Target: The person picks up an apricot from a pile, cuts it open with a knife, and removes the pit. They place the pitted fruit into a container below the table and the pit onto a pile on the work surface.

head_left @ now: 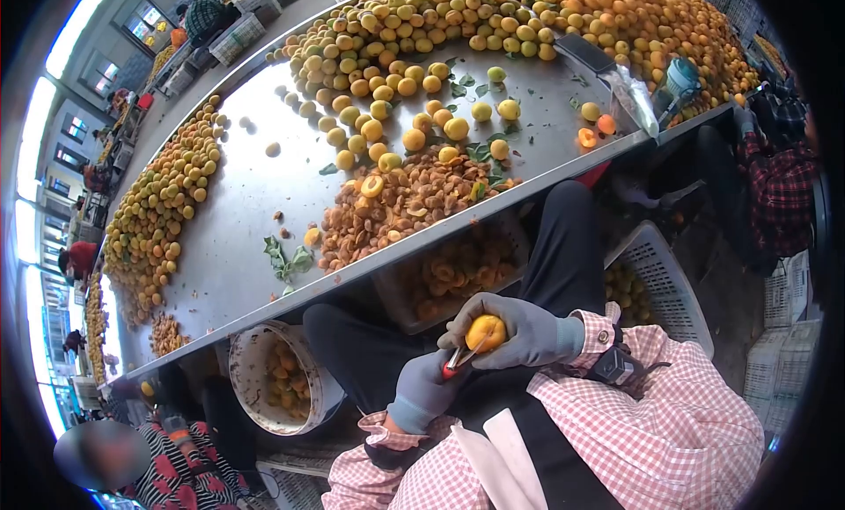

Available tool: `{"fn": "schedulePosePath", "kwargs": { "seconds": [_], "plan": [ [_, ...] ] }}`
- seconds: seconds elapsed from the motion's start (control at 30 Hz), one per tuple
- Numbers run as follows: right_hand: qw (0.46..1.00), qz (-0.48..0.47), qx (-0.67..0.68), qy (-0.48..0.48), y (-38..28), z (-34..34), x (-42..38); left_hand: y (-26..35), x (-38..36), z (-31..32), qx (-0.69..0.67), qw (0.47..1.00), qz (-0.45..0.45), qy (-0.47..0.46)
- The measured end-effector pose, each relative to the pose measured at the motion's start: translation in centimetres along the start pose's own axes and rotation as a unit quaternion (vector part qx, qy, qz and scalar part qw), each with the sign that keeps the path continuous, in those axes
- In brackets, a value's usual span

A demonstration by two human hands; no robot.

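Single view, worn on the head, wide fisheye: straight edges bow, corners black out in a round rim. Looks forward and steeply down from above the wearer's pink checked shirt [660, 413], which fills the lower right, with dark trouser knees [568, 237] ahead of it. Near range: left hand [422, 391] and right hand [525, 334], just below and right of centre, with the apricot [486, 333] and red-handled tool [451, 367] seen from overhead. Beyond, the metal table [238, 272] at middle range, its near edge slanting up from lower left to upper right. Horizon tipped; far workshop windows [75, 127] lean along the left margin, neighbouring workers cut in at lower left [180, 453] and upper right [779, 189], both side-on to the lens
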State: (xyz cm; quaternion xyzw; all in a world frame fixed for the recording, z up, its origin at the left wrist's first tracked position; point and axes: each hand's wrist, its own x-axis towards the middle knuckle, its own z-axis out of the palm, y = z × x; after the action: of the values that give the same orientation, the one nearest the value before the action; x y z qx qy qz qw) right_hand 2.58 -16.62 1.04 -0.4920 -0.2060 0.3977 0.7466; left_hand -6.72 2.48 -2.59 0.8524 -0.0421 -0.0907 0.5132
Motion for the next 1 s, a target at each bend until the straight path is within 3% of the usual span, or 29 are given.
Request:
{"fn": "schedulePosePath", "kwargs": {
  "seconds": [0.27, 0.33, 0.37, 0.47, 0.53, 0.6, 0.67, 0.73, 0.83, 1.0],
  "plan": [
    [0.996, -0.041, -0.085, -0.009, 0.4, 0.4, 0.5, -1.4, 0.4, 0.4, 0.003, 0.999, -0.027, -0.024],
    [0.999, 0.009, 0.038, -0.005, 0.3, 0.2, 0.6, -1.1, 1.0, 0.5, 0.030, 0.998, -0.044, -0.031],
    [0.999, 0.009, 0.038, -0.005, 0.5, 0.1, 0.7, -1.1, 1.2, 0.6, 0.030, 0.998, -0.044, -0.031],
    [0.994, -0.016, 0.108, 0.022, 1.2, -0.6, 1.4, -0.8, 2.1, 1.0, -0.083, 0.996, -0.005, 0.018],
    [0.996, -0.012, -0.026, 0.080, 1.6, -0.9, 1.6, -0.1, 2.3, 1.1, -0.183, 0.981, -0.066, -0.008],
    [0.996, -0.053, -0.005, 0.074, 2.3, -0.5, 1.5, 0.8, 2.6, 1.3, -0.199, 0.974, -0.109, -0.015],
    [0.965, -0.063, 0.240, 0.085, 1.7, 0.8, 1.7, 1.2, 2.8, 1.4, -0.217, 0.964, -0.153, -0.020],
    [0.971, -0.078, 0.211, 0.080, 1.9, 0.5, 2.3, 1.5, 3.0, 1.2, -0.205, 0.965, -0.160, -0.020],
    [0.996, -0.056, 0.000, 0.070, 1.1, -1.0, 2.4, 2.1, 3.3, 0.3, -0.207, 0.968, -0.143, -0.013],
    [0.989, -0.068, 0.054, 0.118, 1.8, -0.2, 2.5, 1.6, 4.0, 1.6, -0.262, 0.954, -0.146, 0.012]
  ]
}}
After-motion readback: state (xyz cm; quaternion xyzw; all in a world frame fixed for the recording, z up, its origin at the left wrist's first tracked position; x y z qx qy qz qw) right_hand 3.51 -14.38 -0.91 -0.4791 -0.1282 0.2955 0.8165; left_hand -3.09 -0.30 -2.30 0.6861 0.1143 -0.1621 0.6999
